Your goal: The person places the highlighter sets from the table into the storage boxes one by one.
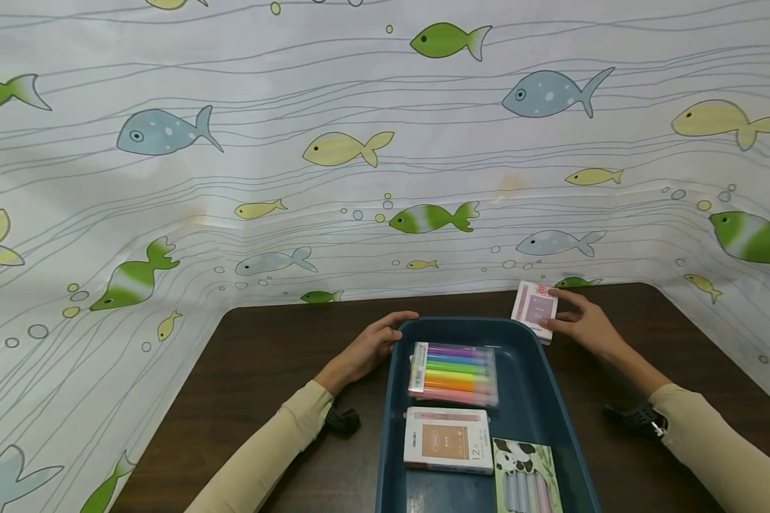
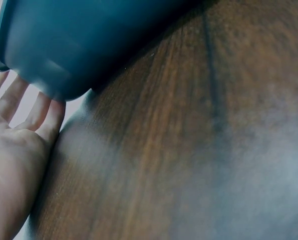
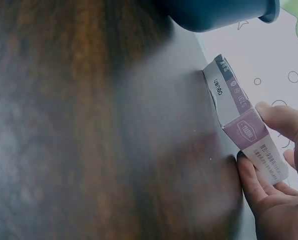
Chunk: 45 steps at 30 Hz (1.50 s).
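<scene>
My left hand (image 1: pixel 373 343) holds the back left corner of a deep blue plastic tray (image 1: pixel 390 427); its fingers lie against the outer wall in the left wrist view. With thumb and fingers, my right hand (image 1: pixel 584 324) grips a small white-and-purple carton (image 1: pixel 535 312) just outside the tray's back right corner. Printed sides of that carton show in the right wrist view, close over the table. Inside the tray lie a clear pack of rainbow-coloured markers (image 1: pixel 457 375), a white-and-tan carton (image 1: pixel 448 439) marked 12, and a panda-print pack of pale pens (image 1: pixel 526 476).
The dark wood table (image 1: pixel 308 356) reaches back to a white fish-patterned sheet (image 1: pixel 359 214), which rises behind and along both sides. Bare tray floor (image 1: pixel 520 385) shows right of the markers. A dark band with a device sits on each wrist.
</scene>
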Motion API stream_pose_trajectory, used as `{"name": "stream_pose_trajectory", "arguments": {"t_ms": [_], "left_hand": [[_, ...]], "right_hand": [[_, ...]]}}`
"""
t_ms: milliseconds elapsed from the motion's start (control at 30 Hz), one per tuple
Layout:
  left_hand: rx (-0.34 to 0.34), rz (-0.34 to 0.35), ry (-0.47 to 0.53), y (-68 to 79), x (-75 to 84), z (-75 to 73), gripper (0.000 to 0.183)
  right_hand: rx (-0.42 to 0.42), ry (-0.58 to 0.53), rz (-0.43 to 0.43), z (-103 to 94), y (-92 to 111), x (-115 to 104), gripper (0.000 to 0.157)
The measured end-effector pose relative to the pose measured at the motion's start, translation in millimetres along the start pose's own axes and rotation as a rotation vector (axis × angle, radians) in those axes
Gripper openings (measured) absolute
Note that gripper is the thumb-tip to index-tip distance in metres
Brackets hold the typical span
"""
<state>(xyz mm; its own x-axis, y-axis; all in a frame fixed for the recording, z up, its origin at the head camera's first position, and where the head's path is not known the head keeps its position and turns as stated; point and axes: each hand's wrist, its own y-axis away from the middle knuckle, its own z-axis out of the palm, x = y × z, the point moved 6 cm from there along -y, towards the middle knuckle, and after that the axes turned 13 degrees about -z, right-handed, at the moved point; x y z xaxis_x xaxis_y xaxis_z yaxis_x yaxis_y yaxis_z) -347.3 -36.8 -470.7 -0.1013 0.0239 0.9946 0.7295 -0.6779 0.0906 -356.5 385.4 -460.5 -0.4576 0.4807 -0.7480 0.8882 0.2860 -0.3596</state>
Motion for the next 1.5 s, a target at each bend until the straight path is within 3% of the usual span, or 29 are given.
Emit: {"name": "stream_pose_trajectory", "arguments": {"t_ms": [200, 600, 1033, 1500], "left_hand": [[0.003, 0.004, 0.001, -0.9, 2.1, 1.2, 0.048], [0.013, 0.006, 0.003, -1.9, 1.3, -1.0, 0.048], [0.038, 0.006, -0.001, -8.5, -0.1, -4.8, 0.049], [0.022, 0.009, 0.000, -7.8, 0.1, -4.3, 0.049]], "right_hand": [[0.045, -0.023, 0.035, -6.1, 3.7, 3.6, 0.078], [0.101, -0.052, 0.069, -20.7, 5.2, -13.5, 0.078], [0.128, -0.151, 0.003, -38.0, 0.7, -38.8, 0.074], [0.086, -0.115, -0.055, -33.2, 3.6, -73.7, 0.071]]}}
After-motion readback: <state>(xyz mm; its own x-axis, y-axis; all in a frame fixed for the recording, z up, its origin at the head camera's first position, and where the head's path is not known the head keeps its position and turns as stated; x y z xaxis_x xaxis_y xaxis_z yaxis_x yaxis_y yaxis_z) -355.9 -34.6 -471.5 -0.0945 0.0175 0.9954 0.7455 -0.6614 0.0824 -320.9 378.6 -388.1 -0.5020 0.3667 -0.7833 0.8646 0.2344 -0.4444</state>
